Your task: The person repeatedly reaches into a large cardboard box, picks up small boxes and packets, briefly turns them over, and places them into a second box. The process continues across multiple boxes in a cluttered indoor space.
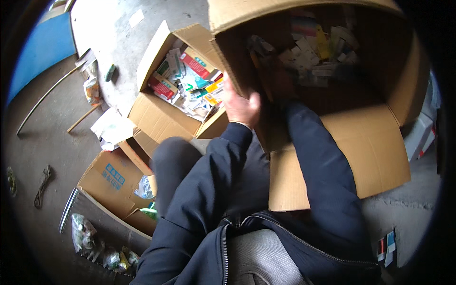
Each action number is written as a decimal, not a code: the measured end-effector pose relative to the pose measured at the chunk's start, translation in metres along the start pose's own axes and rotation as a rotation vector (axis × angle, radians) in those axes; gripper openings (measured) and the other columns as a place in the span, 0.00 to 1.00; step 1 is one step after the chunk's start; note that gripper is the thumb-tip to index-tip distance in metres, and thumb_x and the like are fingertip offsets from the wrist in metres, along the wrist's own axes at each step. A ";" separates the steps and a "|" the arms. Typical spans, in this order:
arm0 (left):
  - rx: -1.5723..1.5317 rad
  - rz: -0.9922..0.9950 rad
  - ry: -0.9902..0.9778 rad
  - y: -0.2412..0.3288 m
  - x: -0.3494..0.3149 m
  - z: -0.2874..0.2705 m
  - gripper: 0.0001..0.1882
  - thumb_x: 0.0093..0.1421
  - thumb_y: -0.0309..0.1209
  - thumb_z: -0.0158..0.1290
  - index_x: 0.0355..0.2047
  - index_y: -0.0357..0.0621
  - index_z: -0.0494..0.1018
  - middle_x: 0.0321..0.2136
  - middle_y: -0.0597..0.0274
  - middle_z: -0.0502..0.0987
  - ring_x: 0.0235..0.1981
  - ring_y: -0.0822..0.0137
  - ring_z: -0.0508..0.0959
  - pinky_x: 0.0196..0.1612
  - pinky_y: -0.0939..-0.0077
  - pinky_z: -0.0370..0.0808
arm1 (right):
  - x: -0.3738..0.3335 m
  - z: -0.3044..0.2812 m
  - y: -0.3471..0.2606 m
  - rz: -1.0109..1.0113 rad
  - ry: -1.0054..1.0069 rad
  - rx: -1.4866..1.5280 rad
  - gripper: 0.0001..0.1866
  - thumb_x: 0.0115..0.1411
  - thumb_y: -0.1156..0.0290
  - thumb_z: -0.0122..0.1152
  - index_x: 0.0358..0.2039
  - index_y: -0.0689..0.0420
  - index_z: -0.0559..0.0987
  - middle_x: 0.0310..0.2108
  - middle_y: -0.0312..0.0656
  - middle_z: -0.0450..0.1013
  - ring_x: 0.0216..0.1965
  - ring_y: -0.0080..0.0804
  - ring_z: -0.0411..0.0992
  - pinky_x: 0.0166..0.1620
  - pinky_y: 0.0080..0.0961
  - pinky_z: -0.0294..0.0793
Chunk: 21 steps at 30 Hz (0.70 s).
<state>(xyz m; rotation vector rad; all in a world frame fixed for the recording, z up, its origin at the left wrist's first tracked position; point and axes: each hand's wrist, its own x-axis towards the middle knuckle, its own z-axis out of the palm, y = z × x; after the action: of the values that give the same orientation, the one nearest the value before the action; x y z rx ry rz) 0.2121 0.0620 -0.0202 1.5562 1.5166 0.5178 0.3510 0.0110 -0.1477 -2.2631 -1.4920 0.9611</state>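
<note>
A large cardboard box (332, 142) lies tipped toward me on the right, its mouth facing me. Its near flap spreads beneath my right forearm. My left hand (241, 105) grips the left edge of this box, thumb apart from the fingers. Deep in the box's shadow is my right hand (281, 81), too dark to make out its fingers. Small paper cartons (308, 52), with a yellow piece (323, 43) among them, lie in the back of the box. Left of my left hand stands a smaller open cardboard box (164, 116), filled with red, white, green and yellow cartons (187, 80).
Another open cardboard box (107, 183) sits at lower left, holding a plastic bag (144, 188). Bagged items (83, 232) lie near it. Sticks (83, 118), a white sheet (113, 127) and a dark twisted strip (43, 186) are on the floor. Small packets (387, 247) lie at lower right.
</note>
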 end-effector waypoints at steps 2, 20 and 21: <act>0.010 0.059 0.003 0.003 0.001 0.001 0.43 0.46 0.25 0.54 0.64 0.32 0.55 0.54 0.33 0.69 0.55 0.39 0.71 0.59 0.60 0.68 | 0.003 0.012 0.007 0.083 -0.232 -0.015 0.29 0.65 0.56 0.49 0.65 0.53 0.63 0.56 0.55 0.69 0.47 0.49 0.75 0.47 0.42 0.77; -0.233 0.186 -0.167 -0.034 -0.044 -0.058 0.47 0.57 0.44 0.60 0.67 0.33 0.50 0.65 0.42 0.58 0.67 0.52 0.60 0.68 0.65 0.57 | -0.062 -0.200 -0.108 -0.191 0.735 0.709 0.10 0.64 0.83 0.54 0.46 0.68 0.72 0.43 0.49 0.76 0.44 0.35 0.77 0.53 0.32 0.79; -0.430 -0.006 -0.228 -0.046 -0.061 -0.072 0.44 0.59 0.43 0.58 0.68 0.34 0.50 0.66 0.44 0.58 0.67 0.52 0.59 0.68 0.64 0.56 | -0.063 -0.199 -0.133 -0.185 0.726 0.637 0.12 0.64 0.82 0.55 0.48 0.66 0.73 0.43 0.48 0.76 0.43 0.33 0.77 0.52 0.31 0.78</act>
<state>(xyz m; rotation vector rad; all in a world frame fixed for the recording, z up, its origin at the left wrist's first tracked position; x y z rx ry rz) 0.1181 0.0194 -0.0025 1.2285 1.1470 0.5958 0.3700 0.0392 0.0970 -1.6867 -0.8827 0.3903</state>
